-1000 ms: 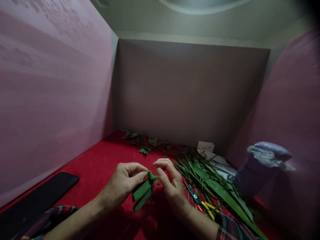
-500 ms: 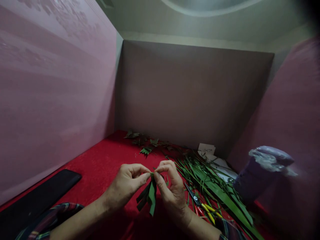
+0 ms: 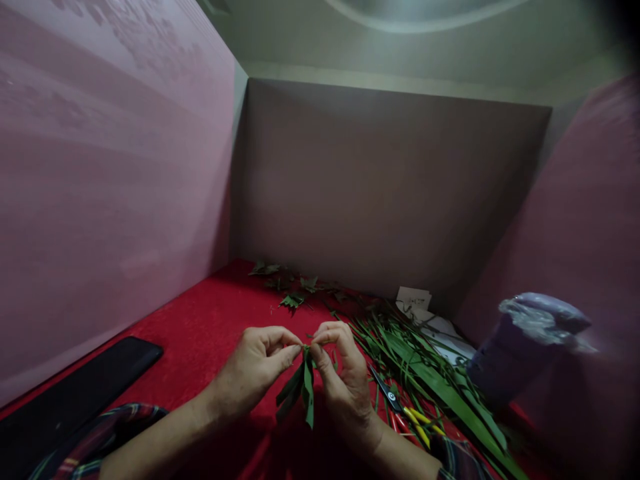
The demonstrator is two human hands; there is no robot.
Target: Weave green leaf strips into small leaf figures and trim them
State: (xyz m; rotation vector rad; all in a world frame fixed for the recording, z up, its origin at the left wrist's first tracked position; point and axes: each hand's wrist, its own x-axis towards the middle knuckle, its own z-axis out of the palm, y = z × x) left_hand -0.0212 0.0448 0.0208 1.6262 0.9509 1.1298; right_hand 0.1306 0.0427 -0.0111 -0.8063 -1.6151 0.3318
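A small bundle of green leaf strips [image 3: 300, 390] hangs between my two hands, its strips pointing down over the red cloth. My left hand [image 3: 257, 363] pinches the top of the bundle between thumb and forefinger. From the other side, my right hand [image 3: 343, 373] closes thumb and fingertips at the same knotted top. The fingertips of both hands nearly meet there and partly cover the top. Just right of my right hand lie scissors with yellow handles [image 3: 415, 423] and dark blades.
Long green leaves [image 3: 425, 373] are heaped on the right, over white paper [image 3: 450, 343]. A purple container with crumpled plastic [image 3: 520, 347] stands beyond them. Lobed leaves [image 3: 295, 300] lie at the back of the red cloth [image 3: 200, 333]. A black flat object [image 3: 85, 393] lies at left.
The hanging leaf strips have turned and swung slightly, now narrower and closer together. Both hands keep their pinch in almost the same place.
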